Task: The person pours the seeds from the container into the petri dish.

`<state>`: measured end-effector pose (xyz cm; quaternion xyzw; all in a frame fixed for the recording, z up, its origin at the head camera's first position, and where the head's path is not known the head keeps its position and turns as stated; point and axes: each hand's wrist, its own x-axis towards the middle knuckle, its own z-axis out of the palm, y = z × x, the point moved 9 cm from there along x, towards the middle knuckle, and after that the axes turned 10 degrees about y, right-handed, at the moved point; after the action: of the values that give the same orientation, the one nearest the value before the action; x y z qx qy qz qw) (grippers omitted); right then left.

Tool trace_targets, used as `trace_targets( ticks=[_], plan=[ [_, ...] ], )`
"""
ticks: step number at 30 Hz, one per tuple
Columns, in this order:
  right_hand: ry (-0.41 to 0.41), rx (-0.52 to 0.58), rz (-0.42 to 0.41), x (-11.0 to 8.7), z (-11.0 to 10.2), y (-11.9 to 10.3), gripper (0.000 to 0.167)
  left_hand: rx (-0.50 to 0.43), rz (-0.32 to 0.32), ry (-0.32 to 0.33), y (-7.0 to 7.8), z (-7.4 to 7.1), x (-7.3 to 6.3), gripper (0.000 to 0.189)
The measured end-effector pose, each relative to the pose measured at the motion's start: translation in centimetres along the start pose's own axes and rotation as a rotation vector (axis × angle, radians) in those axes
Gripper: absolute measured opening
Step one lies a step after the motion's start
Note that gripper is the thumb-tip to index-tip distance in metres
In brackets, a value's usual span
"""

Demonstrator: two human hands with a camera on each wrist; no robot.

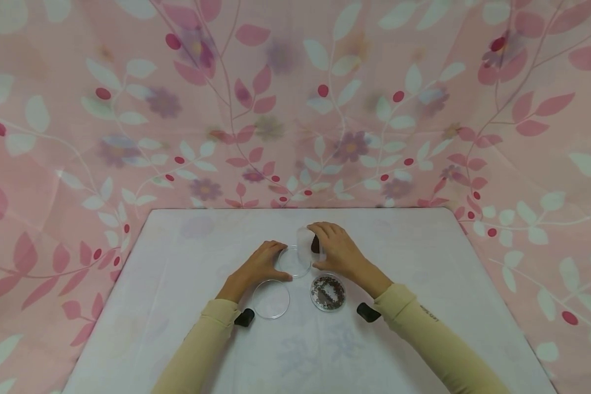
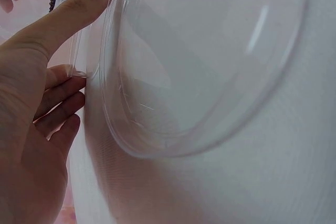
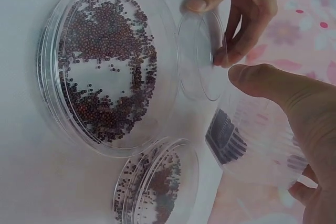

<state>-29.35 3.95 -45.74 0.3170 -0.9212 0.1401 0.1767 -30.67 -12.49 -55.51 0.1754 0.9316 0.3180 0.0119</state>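
My left hand (image 1: 265, 264) holds a clear petri dish (image 3: 202, 59) at its edge, thumb on the near side and fingers round the far side. A clear, ribbed plastic cup (image 1: 303, 244) is gripped by my right hand (image 1: 339, 249), tilted beside and partly above that dish. Something dark shows inside the cup, and I cannot tell what it is. Nearest my left wrist lies another clear petri dish (image 1: 271, 299) with no grains showing. Below my right hand sits a petri dish of small dark brown grains (image 1: 328, 293), spread unevenly with a bare patch in the middle.
A further dish with dark grains (image 3: 163, 187) stands beside the grain dish in the right wrist view; my right hand hides it in the head view. The white-covered table (image 1: 192, 355) meets a pink floral cloth (image 1: 295, 109) at its back edge. Black wrist devices (image 1: 368, 312) sit by both sleeves.
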Motion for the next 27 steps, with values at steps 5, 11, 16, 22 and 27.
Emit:
trace_targets(
  ticks=[5,11,16,22,27],
  plan=[
    [0.004,-0.033,-0.033,0.1,0.1,-0.5,0.099,-0.002,-0.006,0.002,0.1,-0.1,0.0,0.089],
    [0.02,-0.07,-0.104,0.2,0.2,-1.3,0.099,0.004,0.014,0.01,0.1,-0.1,0.0,0.089],
    [0.016,-0.101,-0.148,0.2,0.3,-2.0,0.101,0.025,0.056,0.028,0.1,0.0,0.1,0.09],
    [0.0,-0.144,-0.173,0.2,0.2,-2.5,0.102,0.012,0.069,0.034,0.1,-0.1,0.1,0.09],
    [0.0,-0.171,-0.196,0.2,0.1,-2.7,0.102,0.015,0.065,0.034,0.1,-0.2,0.2,0.089]
  ],
)
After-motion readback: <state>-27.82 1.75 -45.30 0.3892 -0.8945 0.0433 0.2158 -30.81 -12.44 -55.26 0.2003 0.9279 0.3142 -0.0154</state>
